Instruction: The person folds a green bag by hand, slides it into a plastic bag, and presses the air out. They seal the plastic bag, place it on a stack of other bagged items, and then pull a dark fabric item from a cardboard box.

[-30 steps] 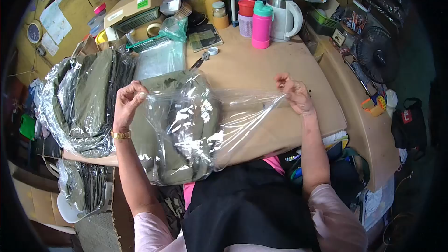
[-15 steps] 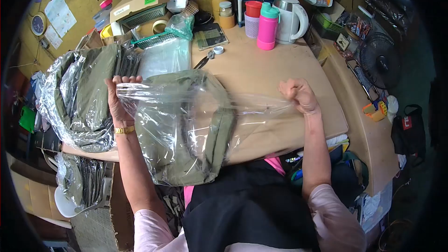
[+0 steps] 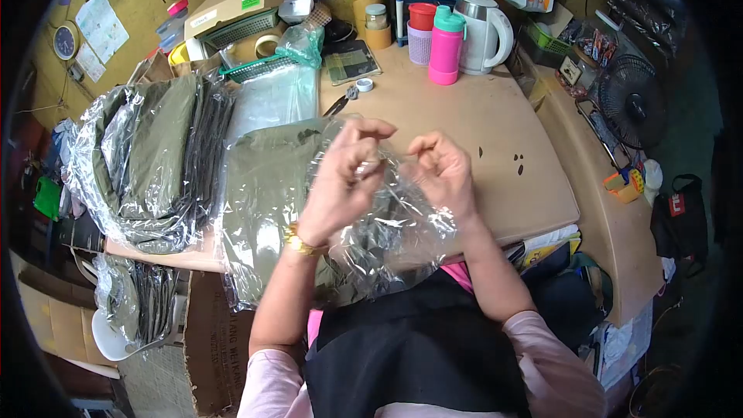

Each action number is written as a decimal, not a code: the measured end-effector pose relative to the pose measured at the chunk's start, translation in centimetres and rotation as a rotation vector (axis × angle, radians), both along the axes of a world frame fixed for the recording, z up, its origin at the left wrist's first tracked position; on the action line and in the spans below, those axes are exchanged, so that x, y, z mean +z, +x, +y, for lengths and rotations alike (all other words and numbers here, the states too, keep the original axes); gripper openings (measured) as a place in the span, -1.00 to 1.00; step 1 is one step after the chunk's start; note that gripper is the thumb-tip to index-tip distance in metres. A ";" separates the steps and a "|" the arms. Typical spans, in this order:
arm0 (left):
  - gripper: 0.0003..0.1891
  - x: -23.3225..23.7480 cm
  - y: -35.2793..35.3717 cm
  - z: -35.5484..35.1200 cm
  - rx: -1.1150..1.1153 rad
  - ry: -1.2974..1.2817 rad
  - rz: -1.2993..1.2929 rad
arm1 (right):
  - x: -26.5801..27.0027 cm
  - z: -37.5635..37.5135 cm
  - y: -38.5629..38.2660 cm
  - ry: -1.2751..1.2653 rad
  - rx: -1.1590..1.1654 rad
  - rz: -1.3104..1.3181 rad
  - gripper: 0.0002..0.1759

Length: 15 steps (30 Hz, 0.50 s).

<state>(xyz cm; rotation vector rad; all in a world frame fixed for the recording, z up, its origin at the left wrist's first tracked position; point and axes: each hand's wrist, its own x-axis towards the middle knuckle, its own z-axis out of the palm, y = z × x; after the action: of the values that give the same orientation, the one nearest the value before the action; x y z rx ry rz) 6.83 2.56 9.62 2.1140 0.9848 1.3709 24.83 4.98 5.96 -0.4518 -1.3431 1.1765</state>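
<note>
A folded olive-green cloth item [image 3: 271, 178] lies in a clear plastic bag near the table's front edge. The bag's loose plastic [image 3: 395, 220] is bunched and crinkled on its right side. My left hand [image 3: 352, 174], with a gold watch at the wrist, is over the bag with its fingers curled on the plastic. Close to its right, my right hand [image 3: 445, 174] has bent fingers closed on the plastic too. A small gap parts the two hands.
Bagged olive items [image 3: 159, 155] are stacked at the left, beside flat clear bags [image 3: 275, 97]. Black snips [image 3: 337, 104] and a white roll [image 3: 364, 85] lie behind my hands. A pink bottle [image 3: 444, 50] and a kettle [image 3: 484, 31] stand at the back.
Both hands have come together from far apart, the left moving right and the right moving left. The stretched plastic has gathered between them, and the bagged item now lies flatter.
</note>
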 end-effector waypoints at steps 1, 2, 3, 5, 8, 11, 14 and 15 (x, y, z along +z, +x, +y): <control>-0.77 -0.6 0.6 0.3 -0.059 -0.024 -0.022 | 0.1 -0.5 -0.4 0.002 -0.041 -0.140 -0.80; -0.76 -1.1 1.4 0.1 -0.038 -0.027 -0.034 | 0.1 -0.8 -0.6 0.002 -0.083 -0.279 -0.77; -0.75 -1.3 2.2 0.0 -0.017 -0.030 -0.047 | -0.2 -0.6 -0.7 0.001 -0.085 -0.280 -0.77; -0.74 -2.3 3.0 0.3 -0.048 -0.022 -0.101 | -1.2 0.0 -1.0 -0.073 0.121 -0.143 -0.75; -0.65 -2.2 2.7 -0.4 -0.069 -0.116 -0.138 | -1.7 0.0 -0.8 -0.106 0.167 -0.109 -0.84; -0.70 -1.4 2.1 -1.5 0.021 -0.216 -0.142 | -2.0 0.3 -0.2 -0.028 -0.005 -0.226 -0.83; -0.89 -0.7 -0.1 -2.4 0.171 -0.352 0.399 | -2.8 0.7 0.3 0.009 -0.155 -0.253 -0.79; -0.89 -1.1 -0.4 -2.3 0.172 -0.352 0.397 | -3.2 0.9 0.1 0.009 -0.153 -0.253 -0.79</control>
<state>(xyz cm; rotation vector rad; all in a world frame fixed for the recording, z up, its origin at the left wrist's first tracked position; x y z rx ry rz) 6.44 0.29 8.54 2.0991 1.4727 0.7776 24.92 5.84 2.77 -0.7031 -1.5008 1.0103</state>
